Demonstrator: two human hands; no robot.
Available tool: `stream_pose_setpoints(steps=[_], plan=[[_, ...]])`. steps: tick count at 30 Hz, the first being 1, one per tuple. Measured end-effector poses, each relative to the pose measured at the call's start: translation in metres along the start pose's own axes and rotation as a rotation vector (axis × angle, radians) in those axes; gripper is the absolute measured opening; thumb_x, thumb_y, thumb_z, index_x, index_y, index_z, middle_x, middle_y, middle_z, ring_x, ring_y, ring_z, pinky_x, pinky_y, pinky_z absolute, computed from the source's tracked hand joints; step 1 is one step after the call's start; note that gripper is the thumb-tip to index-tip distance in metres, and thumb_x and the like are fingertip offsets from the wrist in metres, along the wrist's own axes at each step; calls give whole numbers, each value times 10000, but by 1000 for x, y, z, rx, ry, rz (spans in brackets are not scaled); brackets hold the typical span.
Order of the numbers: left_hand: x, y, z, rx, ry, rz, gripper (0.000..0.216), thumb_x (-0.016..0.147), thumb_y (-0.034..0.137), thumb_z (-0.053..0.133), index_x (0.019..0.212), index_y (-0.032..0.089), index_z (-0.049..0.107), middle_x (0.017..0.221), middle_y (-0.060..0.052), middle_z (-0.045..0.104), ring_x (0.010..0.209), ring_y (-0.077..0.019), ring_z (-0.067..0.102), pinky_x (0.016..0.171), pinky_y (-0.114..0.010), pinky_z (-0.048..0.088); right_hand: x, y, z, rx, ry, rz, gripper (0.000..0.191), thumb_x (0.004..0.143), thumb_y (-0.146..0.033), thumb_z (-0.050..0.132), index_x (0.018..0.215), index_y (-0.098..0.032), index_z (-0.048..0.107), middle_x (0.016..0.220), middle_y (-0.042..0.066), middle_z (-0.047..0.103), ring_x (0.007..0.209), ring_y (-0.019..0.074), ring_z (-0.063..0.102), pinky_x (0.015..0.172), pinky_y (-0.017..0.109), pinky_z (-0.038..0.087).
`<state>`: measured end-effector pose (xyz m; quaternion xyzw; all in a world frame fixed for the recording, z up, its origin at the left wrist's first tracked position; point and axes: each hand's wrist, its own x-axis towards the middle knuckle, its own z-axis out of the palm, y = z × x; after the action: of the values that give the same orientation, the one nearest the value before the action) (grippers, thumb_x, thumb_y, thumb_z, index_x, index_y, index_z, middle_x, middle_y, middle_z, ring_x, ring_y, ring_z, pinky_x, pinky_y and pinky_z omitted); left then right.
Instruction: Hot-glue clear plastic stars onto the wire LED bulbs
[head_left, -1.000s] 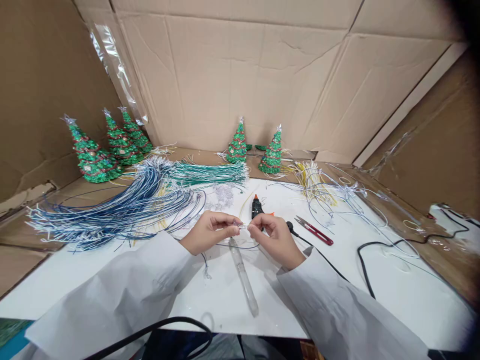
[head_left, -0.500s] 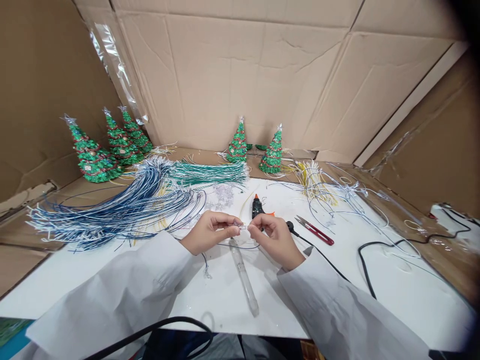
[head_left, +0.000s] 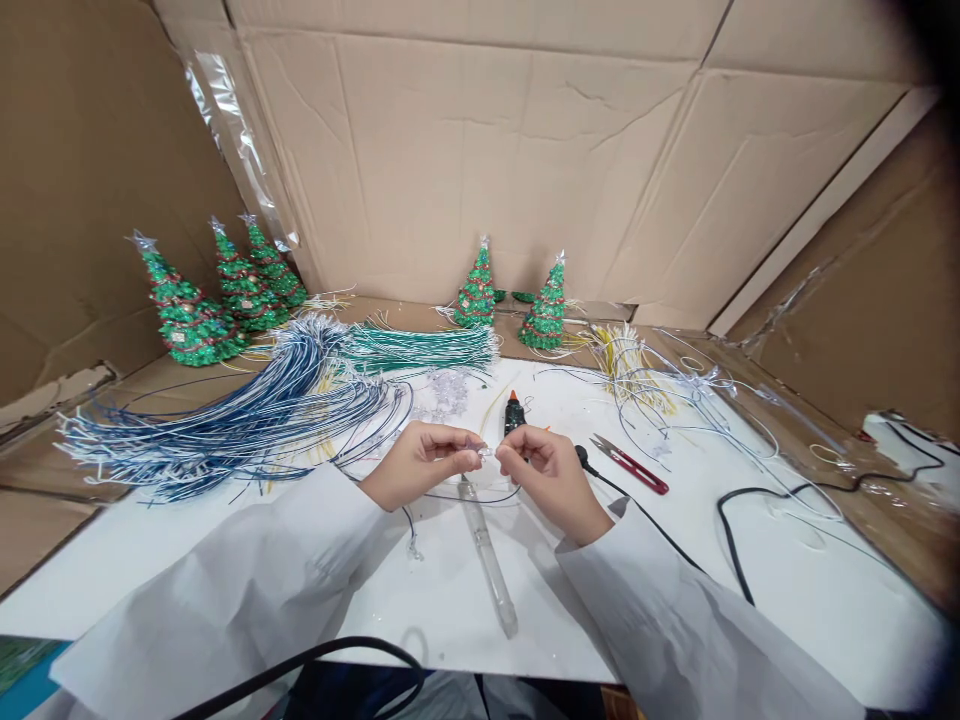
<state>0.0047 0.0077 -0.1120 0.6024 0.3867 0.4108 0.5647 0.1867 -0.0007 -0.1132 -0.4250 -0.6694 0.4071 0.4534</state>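
Note:
My left hand (head_left: 420, 462), thumb and forefinger pinched, holds a small clear plastic piece (head_left: 484, 451) above the white tabletop. Facing it, my right hand (head_left: 553, 475) is closed in a pinch at the other side of that piece, the fingertips nearly meeting. A thin dark blue wire (head_left: 480, 499) sags below both hands and curves up to the right fingers; its end is hidden there. Beneath the hands lies a clear pen-like tube (head_left: 491, 570) with a dark tip. Left of it, a clear bit (head_left: 414, 545) hangs on a blue wire's end.
Bundles of blue wires (head_left: 225, 430), green wires (head_left: 420, 347) and yellow wires (head_left: 630, 365) lie behind. A glue gun (head_left: 514, 412), red-handled snips (head_left: 634, 465) and clear pieces (head_left: 446, 390) are near. Small Christmas trees (head_left: 544, 310) stand before the cardboard wall (head_left: 465, 150). Black cable (head_left: 731, 535) crosses the right.
Both hands stay in almost the same place, still pinched together. The clear piece between the fingertips shows slightly more, and the wire loop below has shifted a little.

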Motion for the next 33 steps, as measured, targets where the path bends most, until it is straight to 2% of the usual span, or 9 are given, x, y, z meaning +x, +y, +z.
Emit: stream_pose_setpoints(steps=[5, 13, 18, 27, 33], plan=[[3, -2, 1, -82, 32, -49, 262, 634, 310, 752, 816, 125, 716, 709, -31, 699, 674, -129, 624, 658, -215, 482, 5, -1, -3, 31, -11, 58, 187, 769, -312, 566, 674, -153, 593, 576, 9, 578, 533, 118, 517, 522, 240, 410], [6, 0, -5, 34, 79, -40, 338, 637, 357, 741, 872, 115, 717, 720, -49, 701, 655, -132, 611, 611, -215, 470, 9, 9, 0, 120, -29, 129, 198, 759, -339, 590, 695, -152, 606, 610, 21, 619, 528, 111, 537, 523, 232, 430], [7, 0, -6, 72, 86, 6, 312, 685, 389, 698, 816, 106, 715, 694, -61, 692, 612, -125, 590, 587, -223, 476, 9, 9, -1, 141, -19, 130, 232, 756, -375, 597, 702, -149, 611, 624, 32, 632, 530, 116, 544, 512, 236, 431], [5, 1, -4, 167, 122, 106, 255, 679, 320, 711, 836, 120, 695, 815, -75, 702, 717, -155, 625, 673, -243, 497, 8, 7, -1, 132, 39, 87, 215, 716, -367, 639, 725, -152, 623, 635, 33, 633, 550, 128, 565, 535, 256, 474], [5, 0, -3, 139, 109, 100, 244, 680, 324, 709, 809, 119, 694, 784, -67, 695, 706, -152, 617, 665, -246, 492, 5, 3, -2, -18, 65, -38, 148, 755, -303, 615, 792, -162, 636, 712, 33, 650, 642, 144, 584, 607, 264, 474]])
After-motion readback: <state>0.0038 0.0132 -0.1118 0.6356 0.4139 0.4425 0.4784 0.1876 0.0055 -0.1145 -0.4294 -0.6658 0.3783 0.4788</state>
